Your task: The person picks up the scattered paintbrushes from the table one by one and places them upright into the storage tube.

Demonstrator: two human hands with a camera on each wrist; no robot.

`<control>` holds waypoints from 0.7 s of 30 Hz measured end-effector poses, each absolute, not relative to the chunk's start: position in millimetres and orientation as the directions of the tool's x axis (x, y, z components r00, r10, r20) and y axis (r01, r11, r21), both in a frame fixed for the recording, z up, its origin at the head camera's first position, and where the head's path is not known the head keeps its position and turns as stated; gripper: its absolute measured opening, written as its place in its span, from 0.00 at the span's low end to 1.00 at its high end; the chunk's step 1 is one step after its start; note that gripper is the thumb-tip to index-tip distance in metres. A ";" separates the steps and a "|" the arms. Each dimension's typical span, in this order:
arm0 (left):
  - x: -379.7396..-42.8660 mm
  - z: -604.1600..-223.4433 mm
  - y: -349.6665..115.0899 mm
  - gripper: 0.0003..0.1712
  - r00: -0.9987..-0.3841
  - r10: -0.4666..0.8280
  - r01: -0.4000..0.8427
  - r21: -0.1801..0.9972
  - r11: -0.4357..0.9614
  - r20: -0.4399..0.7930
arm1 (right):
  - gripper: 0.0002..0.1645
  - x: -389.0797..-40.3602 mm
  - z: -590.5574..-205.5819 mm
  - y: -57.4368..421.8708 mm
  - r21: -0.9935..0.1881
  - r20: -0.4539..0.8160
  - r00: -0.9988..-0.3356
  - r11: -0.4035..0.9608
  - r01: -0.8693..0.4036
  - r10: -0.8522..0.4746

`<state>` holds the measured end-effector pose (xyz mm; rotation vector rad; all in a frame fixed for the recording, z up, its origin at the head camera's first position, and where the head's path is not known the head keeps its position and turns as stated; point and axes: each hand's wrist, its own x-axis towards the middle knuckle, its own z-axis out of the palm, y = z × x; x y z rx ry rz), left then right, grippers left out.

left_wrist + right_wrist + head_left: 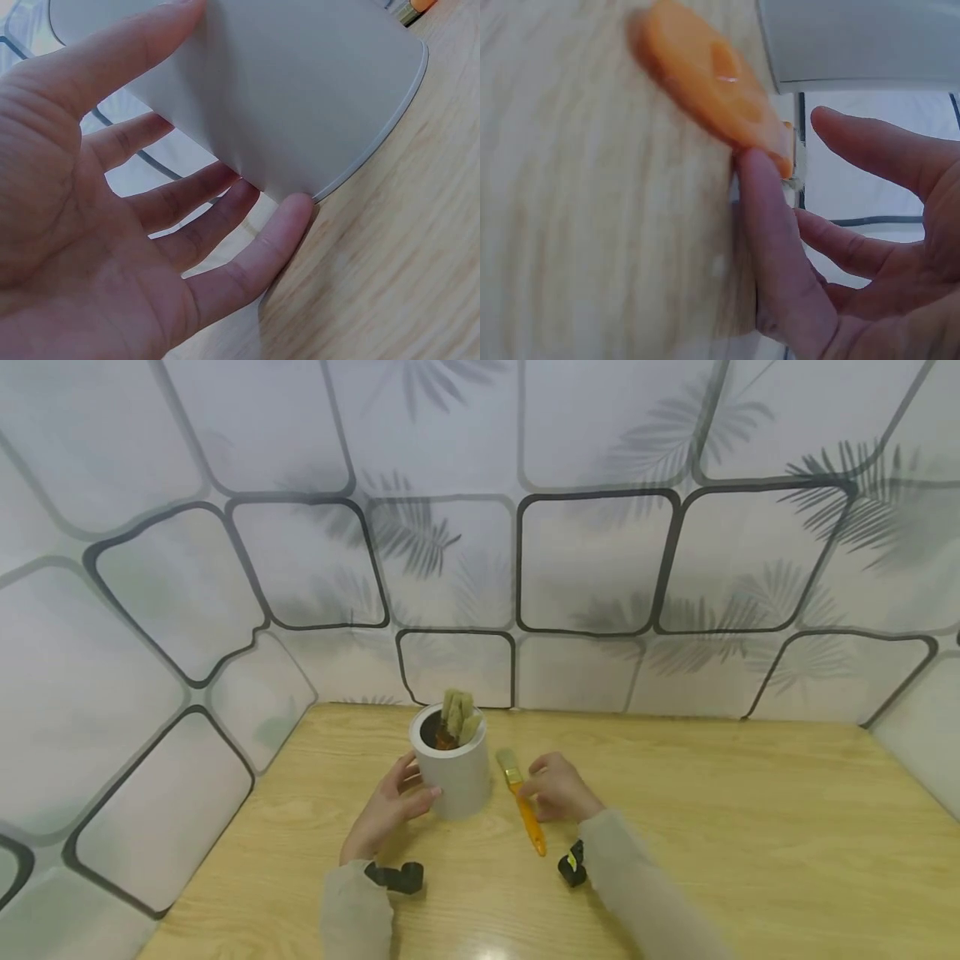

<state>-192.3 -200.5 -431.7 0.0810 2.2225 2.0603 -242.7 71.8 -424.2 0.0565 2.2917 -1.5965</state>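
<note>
My left hand (386, 810) holds the side of a white cylindrical pot (463, 781), thumb on the near side and fingertips on the left. In the left wrist view the little finger (289, 232) touches low on the pot, near its bottom edge. Several paintbrushes (457, 714) stand bristles up inside it. To the pot's right, a paintbrush with an orange handle (527, 814) lies on the table. My right hand (562, 789) is at that brush; in the right wrist view one finger (769, 217) touches the orange handle (720, 82) while the thumb stays apart from it.
The pot and brush rest on a light wooden table (735, 827). Behind the table and along its left side rise walls (592, 560) with a stone-and-leaf pattern. Each wrist wears a small black camera, one of them on the left wrist (397, 877).
</note>
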 end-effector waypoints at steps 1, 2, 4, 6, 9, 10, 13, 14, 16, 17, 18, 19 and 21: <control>-192.2 -431.5 -200.6 0.46 -0.992 0.115 -0.037 0.996 0.077 -0.045 | 0.33 -241.9 -424.3 69.8 -0.894 -0.296 -0.942 0.391 0.216 -0.156; -192.1 -431.4 -200.6 0.46 -0.992 0.115 -0.038 0.996 0.076 -0.047 | 0.34 -241.0 -423.9 67.8 -0.884 -0.291 -0.945 0.419 0.207 -0.148; -192.0 -431.2 -200.7 0.46 -0.992 0.117 -0.041 0.996 0.074 -0.049 | 0.35 -239.8 -423.6 64.2 -0.861 -0.287 -0.949 0.471 0.194 -0.132; -191.8 -430.9 -200.7 0.45 -0.992 0.117 -0.042 0.997 0.071 -0.050 | 0.33 -239.0 -422.9 61.6 -0.838 -0.276 -0.953 0.516 0.177 -0.121; -192.8 -430.9 -201.6 0.45 -0.992 0.117 -0.040 0.997 0.068 -0.048 | 0.29 -240.0 -422.2 60.2 -0.823 -0.266 -0.956 0.546 0.157 -0.127; -193.1 -431.0 -201.9 0.45 -0.992 0.117 -0.039 0.997 0.068 -0.047 | 0.27 -240.4 -422.2 60.7 -0.823 -0.262 -0.956 0.549 0.149 -0.133; -194.4 -431.5 -202.6 0.45 -0.992 0.117 -0.039 0.997 0.070 -0.047 | 0.21 -242.5 -421.8 63.9 -0.824 -0.254 -0.957 0.550 0.138 -0.141; -194.9 -431.6 -202.7 0.45 -0.992 0.118 -0.038 0.997 0.070 -0.046 | 0.20 -243.7 -422.5 65.7 -0.826 -0.247 -0.958 0.548 0.132 -0.143; -196.0 -432.1 -202.7 0.45 -0.991 0.123 -0.035 0.997 0.070 -0.044 | 0.20 -245.4 -423.0 69.8 -0.841 -0.244 -0.960 0.524 0.138 -0.139; -196.6 -432.5 -202.7 0.45 -0.991 0.124 -0.037 0.997 0.069 -0.045 | 0.21 -246.4 -423.6 71.8 -0.848 -0.247 -0.960 0.509 0.146 -0.135; -197.1 -432.6 -202.5 0.45 -0.991 0.127 -0.037 0.997 0.068 -0.045 | 0.22 -247.4 -424.5 74.2 -0.860 -0.252 -0.958 0.485 0.158 -0.135; -197.6 -432.8 -202.4 0.45 -0.991 0.128 -0.037 0.997 0.068 -0.045 | 0.24 -248.2 -425.2 76.5 -0.874 -0.260 -0.956 0.454 0.172 -0.138; -198.5 -433.0 -202.4 0.45 -0.990 0.131 -0.036 0.997 0.069 -0.044 | 0.27 -249.3 -426.3 80.8 -0.897 -0.280 -0.949 0.392 0.205 -0.144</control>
